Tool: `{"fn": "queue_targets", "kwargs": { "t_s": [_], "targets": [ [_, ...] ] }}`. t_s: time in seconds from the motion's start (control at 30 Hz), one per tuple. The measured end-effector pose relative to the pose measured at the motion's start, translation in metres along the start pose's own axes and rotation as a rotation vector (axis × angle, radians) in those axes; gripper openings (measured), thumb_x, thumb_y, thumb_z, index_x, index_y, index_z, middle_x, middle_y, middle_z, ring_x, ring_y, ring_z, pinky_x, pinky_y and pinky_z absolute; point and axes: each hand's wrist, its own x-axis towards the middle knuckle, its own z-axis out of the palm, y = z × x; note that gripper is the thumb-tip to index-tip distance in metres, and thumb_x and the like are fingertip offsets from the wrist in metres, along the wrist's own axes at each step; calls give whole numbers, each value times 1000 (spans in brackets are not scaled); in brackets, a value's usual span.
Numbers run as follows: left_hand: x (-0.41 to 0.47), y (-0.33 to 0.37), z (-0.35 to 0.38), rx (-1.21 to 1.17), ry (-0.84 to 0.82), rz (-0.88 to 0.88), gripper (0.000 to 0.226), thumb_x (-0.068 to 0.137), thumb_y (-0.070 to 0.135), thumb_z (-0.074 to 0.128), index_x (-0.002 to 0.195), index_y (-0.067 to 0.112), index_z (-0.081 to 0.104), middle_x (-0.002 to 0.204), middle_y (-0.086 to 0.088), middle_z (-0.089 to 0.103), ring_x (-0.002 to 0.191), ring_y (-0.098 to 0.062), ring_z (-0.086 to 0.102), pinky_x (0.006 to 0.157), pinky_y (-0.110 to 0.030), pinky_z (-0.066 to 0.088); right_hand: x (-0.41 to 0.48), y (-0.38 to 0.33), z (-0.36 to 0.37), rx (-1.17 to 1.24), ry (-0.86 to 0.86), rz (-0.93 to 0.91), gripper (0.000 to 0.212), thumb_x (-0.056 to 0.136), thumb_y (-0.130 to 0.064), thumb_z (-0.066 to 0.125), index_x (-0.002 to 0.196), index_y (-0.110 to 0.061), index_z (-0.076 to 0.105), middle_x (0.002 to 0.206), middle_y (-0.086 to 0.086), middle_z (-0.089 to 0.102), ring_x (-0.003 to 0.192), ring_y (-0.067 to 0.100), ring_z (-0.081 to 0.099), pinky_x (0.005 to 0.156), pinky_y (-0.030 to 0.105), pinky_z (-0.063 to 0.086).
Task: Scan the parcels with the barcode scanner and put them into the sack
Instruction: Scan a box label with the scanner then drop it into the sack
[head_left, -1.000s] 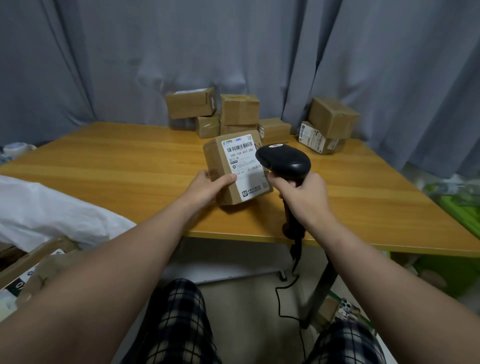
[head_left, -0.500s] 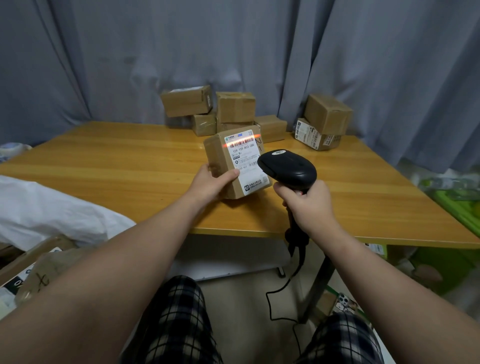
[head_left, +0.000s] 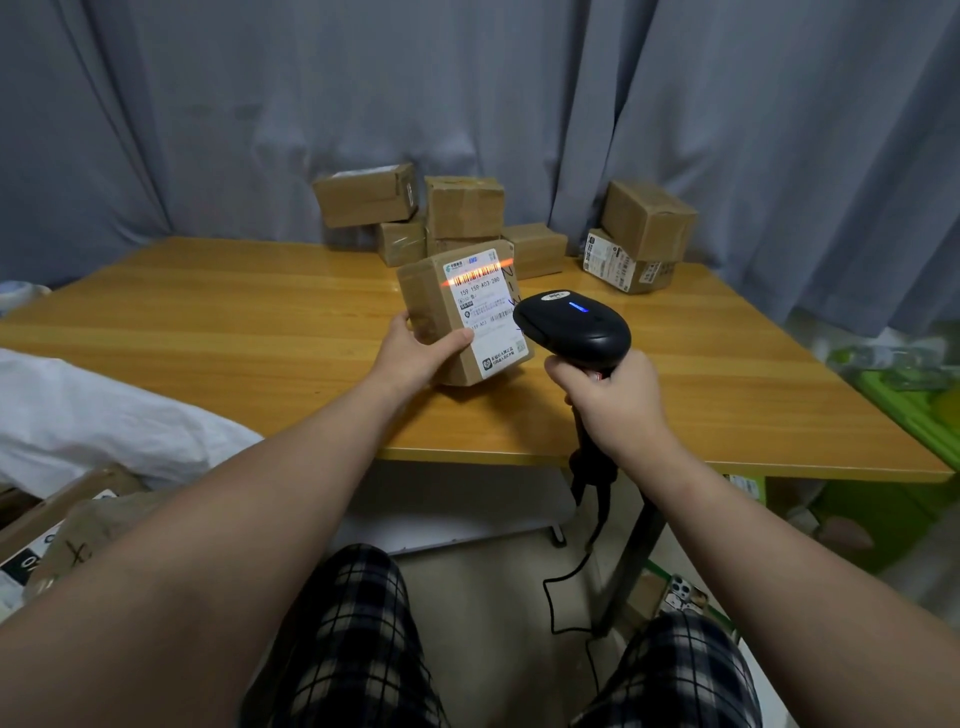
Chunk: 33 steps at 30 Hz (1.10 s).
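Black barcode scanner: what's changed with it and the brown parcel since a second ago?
A red scan line has come on across the top barcode of the brown cardboard parcel, and a blue light has lit on the black barcode scanner. Nothing taken or let go: the left hand still holds the parcel, the right hand still grips the scanner. The cardboard boxes stacked behind stayed put.

— How many parcels are in view?
— I count eight: one parcel (head_left: 470, 304) in hand, seven boxes (head_left: 464, 206) piled at the far edge of one bench (head_left: 208, 322).
— And the rest?
— One scanner (head_left: 576, 332), one white sack (head_left: 93, 415), two hands: left hand (head_left: 415, 356), right hand (head_left: 618, 400).
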Motion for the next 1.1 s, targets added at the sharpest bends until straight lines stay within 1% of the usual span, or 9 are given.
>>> {"fn": "queue_targets", "kwargs": {
  "t_s": [0.17,0.33,0.4,0.47,0.6,0.73,0.87,0.97,1.1],
  "targets": [
    [-10,-1,-6,-22,-9,19,89,83,29,73,150,18,16,137,-6,51,119,-20,55,82,-22,48,2,0,1,113,-45,22,20,85,-15,72,74,-29,61,52,-25,59,57,-8,55,58,11,42],
    [-39,1,-38,19,57,98,84,83,30,72,148,25,20,104,12,51,87,0,57,62,-11,47,5,-11,27,178,-102,20,17,79,-24,75,70,-13,65,54,-11,59,60,10,56,61,26,43],
    [-56,-4,-65,2,124,126,76,84,23,72,145,25,26,104,7,53,80,2,62,62,-11,49,3,-22,51,286,-150,10,51,68,-38,73,74,11,58,60,10,52,60,20,49,61,32,40],
    [-75,-7,-103,31,211,156,70,85,21,70,142,26,31,103,8,52,74,5,63,61,-10,48,0,-36,78,348,-202,10,57,69,-36,72,81,16,54,65,16,48,63,22,48,63,35,41],
    [-118,-6,-194,208,395,187,68,79,34,76,136,39,40,104,10,54,85,-7,58,65,-14,49,-12,-61,142,361,-378,41,7,86,-16,72,84,-18,66,70,-6,61,71,8,57,70,22,45],
    [-150,-2,-266,315,519,75,64,66,52,66,128,43,51,111,-1,56,87,-12,59,80,-26,51,-30,-82,198,355,-490,59,15,87,-17,71,80,-28,64,61,-20,61,61,-7,55,61,8,40],
    [-169,-14,-306,916,587,-123,76,62,70,59,134,52,42,123,-12,46,116,-33,45,104,-44,35,-49,-91,232,281,-505,79,6,84,-22,74,85,-20,68,75,-1,65,69,3,61,64,20,44],
    [-177,-22,-307,1354,569,-177,77,72,67,62,141,43,38,124,-18,42,117,-35,37,100,-46,25,-56,-87,247,163,-506,105,24,83,-25,73,92,-3,68,81,14,67,80,25,64,67,31,42],
    [-174,-22,-303,1552,383,-348,72,75,71,56,140,43,39,126,-17,43,117,-34,40,101,-45,25,-60,-69,253,-71,-561,131,13,80,-11,71,78,-13,58,72,4,58,74,24,59,63,32,42]
  ]
}}
